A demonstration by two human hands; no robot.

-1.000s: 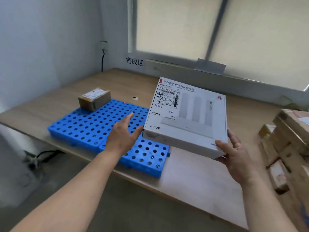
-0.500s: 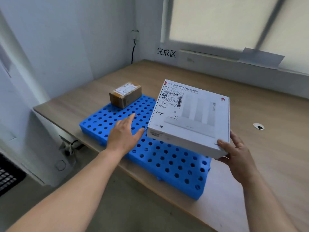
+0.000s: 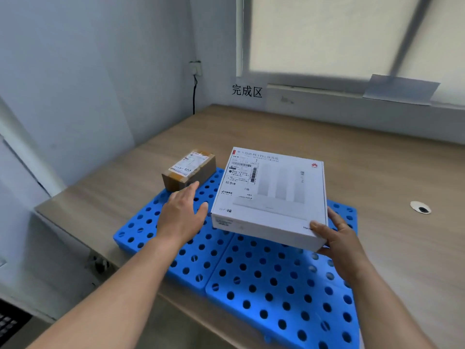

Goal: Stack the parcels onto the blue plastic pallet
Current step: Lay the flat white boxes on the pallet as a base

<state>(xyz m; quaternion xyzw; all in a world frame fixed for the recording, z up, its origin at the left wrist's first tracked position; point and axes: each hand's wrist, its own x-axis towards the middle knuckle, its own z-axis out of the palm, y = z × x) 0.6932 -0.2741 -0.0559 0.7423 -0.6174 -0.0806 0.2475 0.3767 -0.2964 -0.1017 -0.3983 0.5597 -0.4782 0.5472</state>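
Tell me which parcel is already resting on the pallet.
The small brown box, on the far-left corner of the pallet. The white box is off it, tilted, gripped by the right hand.

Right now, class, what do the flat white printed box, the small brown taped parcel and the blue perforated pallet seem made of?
Flat white printed box: probably coated paperboard, smooth satin; crisp folded edges, printed graphics.
Small brown taped parcel: likely corrugated cardboard, dull brown, under shiny tape and paper label.
Blue perforated pallet: moulded plastic, glossy; uniform colour, round holes.
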